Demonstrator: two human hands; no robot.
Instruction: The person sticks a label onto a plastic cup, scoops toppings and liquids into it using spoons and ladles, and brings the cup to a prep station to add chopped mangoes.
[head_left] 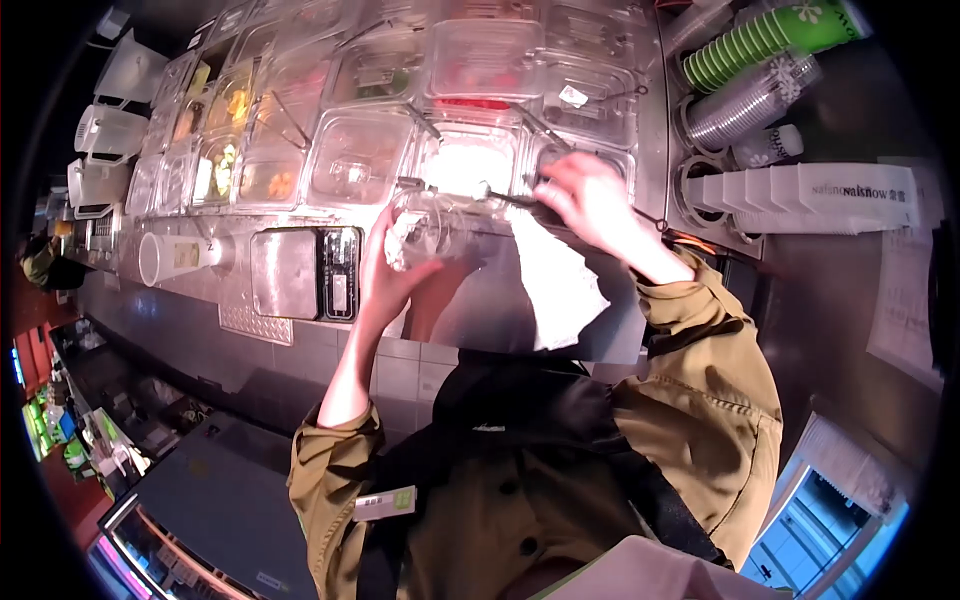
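Note:
A clear plastic cup (425,232) with something whitish inside is held by my left hand (392,268), whose fingers wrap round its left side. My right hand (585,200) is closed on the dark handle of a utensil (520,202), which points left toward the cup. Just beyond the cup is a brightly lit container of white contents (465,160). A white cloth or paper (556,285) lies on the dark surface below my right hand.
Rows of clear containers (360,160) with various foods and utensils fill the back. A scale (305,273) and a lying white cup (180,257) are at the left. Stacked green cups (740,52), clear cups (745,105) and white cups (810,198) stick out at the right.

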